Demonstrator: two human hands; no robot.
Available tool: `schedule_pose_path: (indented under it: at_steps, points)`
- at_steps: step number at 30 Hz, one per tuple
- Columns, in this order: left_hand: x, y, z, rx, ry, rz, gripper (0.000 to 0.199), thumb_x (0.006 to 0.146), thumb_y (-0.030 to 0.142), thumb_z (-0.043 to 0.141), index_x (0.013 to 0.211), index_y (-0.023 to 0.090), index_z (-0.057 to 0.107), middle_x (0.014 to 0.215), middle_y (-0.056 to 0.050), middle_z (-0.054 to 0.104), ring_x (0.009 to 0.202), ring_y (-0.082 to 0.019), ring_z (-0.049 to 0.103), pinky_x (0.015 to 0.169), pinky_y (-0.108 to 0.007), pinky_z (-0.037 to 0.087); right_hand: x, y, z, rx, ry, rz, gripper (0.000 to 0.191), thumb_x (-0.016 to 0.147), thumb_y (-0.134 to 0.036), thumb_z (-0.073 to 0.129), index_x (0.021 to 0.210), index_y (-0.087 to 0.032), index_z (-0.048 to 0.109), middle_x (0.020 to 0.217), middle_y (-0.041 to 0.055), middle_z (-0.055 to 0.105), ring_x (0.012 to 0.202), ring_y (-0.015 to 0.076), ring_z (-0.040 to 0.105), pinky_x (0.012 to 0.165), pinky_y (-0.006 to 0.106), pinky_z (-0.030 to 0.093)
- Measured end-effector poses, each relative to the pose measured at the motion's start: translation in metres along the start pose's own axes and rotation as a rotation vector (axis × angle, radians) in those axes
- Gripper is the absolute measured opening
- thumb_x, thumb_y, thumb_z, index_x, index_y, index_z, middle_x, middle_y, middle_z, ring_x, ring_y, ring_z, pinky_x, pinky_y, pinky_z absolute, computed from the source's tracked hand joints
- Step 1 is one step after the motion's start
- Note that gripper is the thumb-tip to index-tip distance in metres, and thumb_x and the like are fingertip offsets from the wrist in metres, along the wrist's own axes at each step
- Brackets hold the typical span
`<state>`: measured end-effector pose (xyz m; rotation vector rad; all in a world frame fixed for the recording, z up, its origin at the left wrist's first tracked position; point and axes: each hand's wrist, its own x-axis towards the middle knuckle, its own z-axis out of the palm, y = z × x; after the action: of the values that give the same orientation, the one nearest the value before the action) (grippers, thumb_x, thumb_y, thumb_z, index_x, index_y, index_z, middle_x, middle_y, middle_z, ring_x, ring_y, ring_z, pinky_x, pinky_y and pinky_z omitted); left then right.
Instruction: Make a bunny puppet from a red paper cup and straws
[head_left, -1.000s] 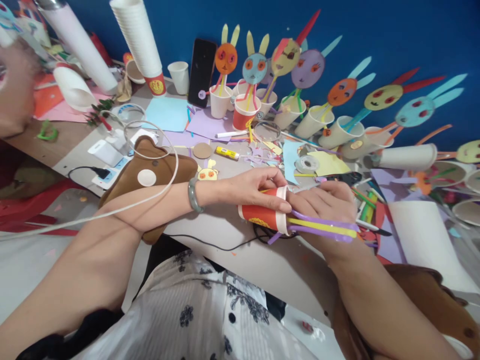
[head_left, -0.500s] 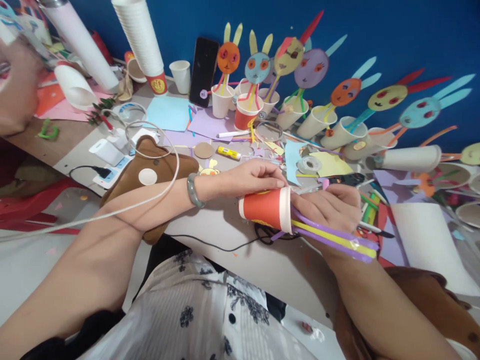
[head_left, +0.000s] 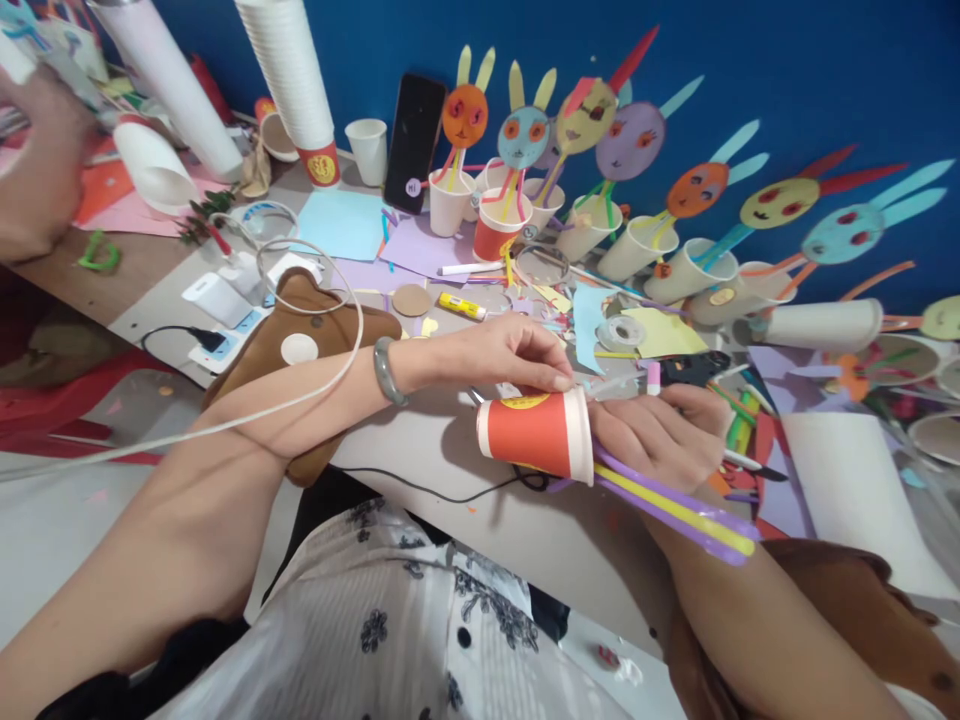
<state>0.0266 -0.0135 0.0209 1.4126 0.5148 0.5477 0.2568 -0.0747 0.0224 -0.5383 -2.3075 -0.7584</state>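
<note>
A red paper cup [head_left: 536, 435] lies on its side in the air above the table, its white-rimmed mouth facing right. My left hand [head_left: 517, 355] is closed in a pinch at the upper rim; what sits between thumb and forefinger is too small to make out. At the mouth, my right hand [head_left: 664, 430] has its fingers curled, with the fingertips hidden by the rim, and it holds the cup. Purple and yellow strips [head_left: 675, 505] stick out of the cup and pass over my right wrist.
Paper cups with rabbit-faced paper figures [head_left: 525, 140] line the blue wall. Nearby are a glue stick [head_left: 461, 306], a tape roll [head_left: 621, 333], a phone [head_left: 414, 140] and a tall cup stack [head_left: 289, 75]. A white cable [head_left: 352, 350] crosses my left forearm. Another person's hand [head_left: 45, 160] shows at far left.
The cup has tilted, its mouth end and the strips dropping lower. My right hand has shifted slightly down and right. My left hand stays at the rim.
</note>
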Motion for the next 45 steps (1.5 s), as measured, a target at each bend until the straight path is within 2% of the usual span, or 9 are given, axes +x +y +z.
schedule_pose_path:
  at_steps: [8, 14, 19, 23, 26, 31, 35, 38, 45]
  points:
    - [-0.003, 0.005, 0.001, 0.043, -0.012, -0.030, 0.034, 0.078, 0.044, 0.087, 0.082, 0.012, 0.074, 0.077, -0.002, 0.067, 0.075, -0.012, 0.058, 0.070, -0.026, 0.045, 0.001, -0.002, 0.000, 0.087, -0.023, 0.106, 0.028, 0.102, -0.009, 0.057, 0.078, -0.022, 0.064, 0.061, -0.0054, 0.064, 0.055, 0.0101, 0.051, 0.069, 0.032, 0.037]
    - [-0.002, 0.002, 0.000, 0.128, -0.065, 0.066, 0.031, 0.085, 0.042, 0.081, 0.082, 0.014, 0.069, 0.079, -0.001, 0.064, 0.074, -0.011, 0.054, 0.070, -0.025, 0.043, -0.004, 0.000, 0.001, 0.160, -0.044, 0.118, 0.032, 0.106, -0.016, 0.053, 0.078, -0.025, 0.066, 0.063, -0.0037, 0.067, 0.055, 0.0114, 0.055, 0.071, 0.035, 0.038]
    - [-0.001, 0.003, -0.001, 0.211, -0.112, 0.087, 0.038, 0.088, 0.052, 0.076, 0.086, 0.016, 0.066, 0.085, -0.003, 0.064, 0.079, -0.014, 0.054, 0.072, -0.027, 0.043, -0.006, -0.001, 0.005, 0.204, 0.052, 0.104, 0.031, 0.108, -0.022, 0.049, 0.082, -0.025, 0.067, 0.065, -0.0020, 0.068, 0.055, 0.0132, 0.053, 0.071, 0.036, 0.038]
    - [-0.002, 0.005, 0.002, 0.291, -0.099, 0.084, 0.028, 0.097, 0.044, 0.066, 0.086, 0.018, 0.061, 0.088, -0.004, 0.065, 0.083, -0.016, 0.055, 0.078, -0.028, 0.046, -0.005, -0.001, 0.007, 0.201, 0.075, 0.121, 0.030, 0.110, -0.026, 0.046, 0.088, -0.024, 0.067, 0.066, -0.0009, 0.067, 0.055, 0.0142, 0.052, 0.071, 0.037, 0.038]
    - [-0.001, 0.004, 0.005, 0.350, -0.067, 0.106, 0.022, 0.100, 0.035, 0.058, 0.085, 0.019, 0.057, 0.089, -0.004, 0.064, 0.084, -0.016, 0.054, 0.082, -0.028, 0.046, -0.006, -0.001, 0.010, 0.197, 0.090, 0.155, 0.026, 0.111, -0.031, 0.046, 0.095, -0.024, 0.065, 0.071, 0.0008, 0.072, 0.058, 0.0151, 0.060, 0.073, 0.038, 0.041]
    - [-0.001, 0.001, 0.007, 0.418, -0.056, 0.161, 0.018, 0.101, 0.030, 0.053, 0.087, 0.020, 0.054, 0.089, -0.004, 0.061, 0.085, -0.017, 0.053, 0.084, -0.030, 0.045, -0.009, -0.004, 0.014, 0.302, 0.076, 0.415, 0.003, 0.099, -0.023, 0.066, 0.099, -0.024, 0.068, 0.077, 0.0031, 0.075, 0.068, 0.0186, 0.070, 0.071, 0.035, 0.049]
    - [-0.001, -0.001, 0.008, 0.447, -0.062, 0.135, 0.019, 0.102, 0.033, 0.053, 0.089, 0.020, 0.054, 0.091, -0.005, 0.062, 0.088, -0.019, 0.055, 0.086, -0.031, 0.046, -0.011, -0.006, 0.012, 0.540, -0.108, 0.643, 0.007, 0.092, -0.027, 0.072, 0.099, -0.025, 0.070, 0.076, 0.0002, 0.075, 0.065, 0.0181, 0.069, 0.059, 0.032, 0.051]
    - [0.000, -0.002, 0.009, 0.452, -0.074, 0.149, 0.019, 0.102, 0.034, 0.052, 0.089, 0.020, 0.053, 0.093, -0.006, 0.063, 0.090, -0.019, 0.056, 0.088, -0.032, 0.046, -0.013, -0.006, 0.013, 0.713, -0.088, 0.779, 0.006, 0.089, -0.026, 0.076, 0.092, -0.024, 0.071, 0.077, 0.0004, 0.076, 0.065, 0.0170, 0.068, 0.060, 0.031, 0.054]
    - [-0.002, -0.002, 0.012, 0.474, -0.090, 0.109, 0.019, 0.104, 0.035, 0.049, 0.092, 0.021, 0.053, 0.093, -0.005, 0.063, 0.087, -0.018, 0.055, 0.086, -0.032, 0.046, -0.018, -0.003, 0.018, 0.927, -0.085, 0.892, 0.015, 0.090, -0.035, 0.082, 0.085, -0.023, 0.074, 0.076, 0.0034, 0.077, 0.068, 0.0187, 0.071, 0.064, 0.032, 0.059]
